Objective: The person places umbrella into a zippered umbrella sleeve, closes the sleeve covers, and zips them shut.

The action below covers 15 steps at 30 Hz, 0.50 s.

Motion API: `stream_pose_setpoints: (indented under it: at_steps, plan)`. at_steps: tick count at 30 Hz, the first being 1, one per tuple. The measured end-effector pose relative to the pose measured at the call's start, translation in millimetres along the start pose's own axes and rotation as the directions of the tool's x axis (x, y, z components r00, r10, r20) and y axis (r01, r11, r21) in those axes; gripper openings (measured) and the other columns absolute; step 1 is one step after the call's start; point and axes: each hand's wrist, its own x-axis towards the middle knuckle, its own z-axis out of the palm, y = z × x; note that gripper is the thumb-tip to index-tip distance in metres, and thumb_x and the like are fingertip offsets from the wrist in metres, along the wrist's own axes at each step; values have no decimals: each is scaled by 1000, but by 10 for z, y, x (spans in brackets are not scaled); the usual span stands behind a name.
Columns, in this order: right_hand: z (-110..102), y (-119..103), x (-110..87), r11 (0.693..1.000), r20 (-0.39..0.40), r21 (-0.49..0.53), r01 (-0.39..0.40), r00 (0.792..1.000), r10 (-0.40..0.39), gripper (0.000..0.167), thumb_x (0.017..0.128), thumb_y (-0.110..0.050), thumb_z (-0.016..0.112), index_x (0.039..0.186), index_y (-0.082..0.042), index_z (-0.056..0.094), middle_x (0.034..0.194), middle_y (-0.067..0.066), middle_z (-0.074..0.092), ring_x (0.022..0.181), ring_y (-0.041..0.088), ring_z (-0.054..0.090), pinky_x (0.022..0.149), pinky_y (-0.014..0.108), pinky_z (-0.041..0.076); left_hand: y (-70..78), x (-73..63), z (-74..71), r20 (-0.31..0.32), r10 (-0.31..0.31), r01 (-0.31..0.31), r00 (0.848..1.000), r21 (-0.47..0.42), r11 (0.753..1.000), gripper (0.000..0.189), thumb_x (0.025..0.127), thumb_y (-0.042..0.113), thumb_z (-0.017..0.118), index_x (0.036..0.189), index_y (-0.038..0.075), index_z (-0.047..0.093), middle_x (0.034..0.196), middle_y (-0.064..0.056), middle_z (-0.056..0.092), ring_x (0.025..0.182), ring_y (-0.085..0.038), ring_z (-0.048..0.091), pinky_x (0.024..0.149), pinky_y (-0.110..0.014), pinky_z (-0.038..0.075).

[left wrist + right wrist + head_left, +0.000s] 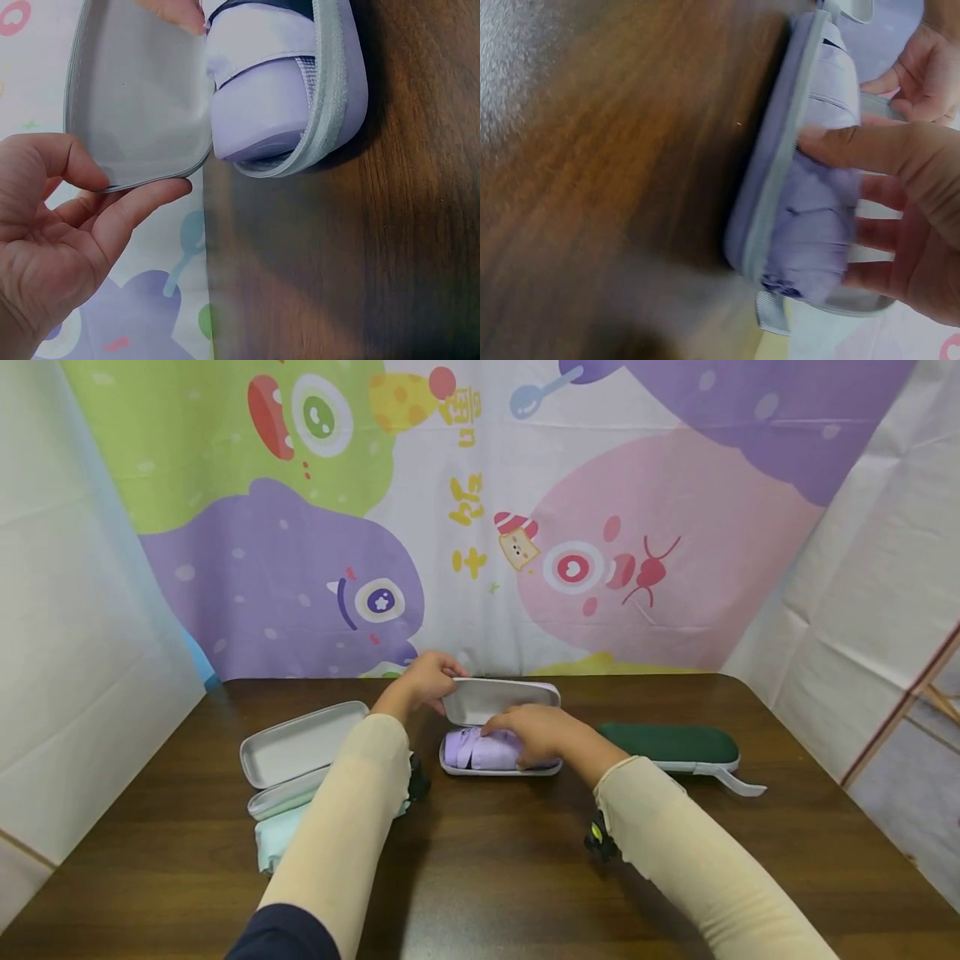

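Note:
A purple zip case (759,187) lies unzipped in the middle of the table, its grey-lined lid (498,702) raised toward the back. Inside its lower half sits a folded purple umbrella (495,752) with a strap around it. My left hand (429,680) pinches the lid's left end between thumb and fingers, as the left wrist view also shows. Over the umbrella, my right hand (542,732) holds its right part, thumb (829,142) on the near side and fingers on the lid side. The fingertips are partly hidden behind the umbrella.
On the left, another grey-lined case (300,747) stands open, with a mint-coloured folded fabric item (277,839) in front of it, partly covered by my left sleeve. A closed dark green case (667,743) with a grey strap lies right. A printed curtain (465,627) hangs behind.

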Motion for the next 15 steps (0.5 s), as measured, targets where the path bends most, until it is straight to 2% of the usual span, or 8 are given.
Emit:
stream_pose_setpoints:
  at_steps: [6, 15]
  plan:
    - [-119, 13, -65, 996, -2, -30, -81, 997, 81, 52, 71, -20, 84, 120, -17, 66, 115, 6, 65, 110, 28, 59, 93, 45, 48, 5, 6, 5, -3, 2, -2, 1000, -2, 1000, 31, 82, -8, 49, 108, -5, 67, 118, -22, 64, 79, -27, 64, 65, -47, 58]
    - [-82, 21, -59, 998, -56, -1, -63, 996, 62, 43, 71, -18, 84, 111, -12, 70, 106, 6, 69, 101, 28, 63, 90, 42, 49, -27, 4, 25, 14, -12, 13, 1000, -15, 1000, 27, 85, -7, 51, 107, -4, 67, 114, -20, 65, 81, -26, 62, 62, -45, 58]
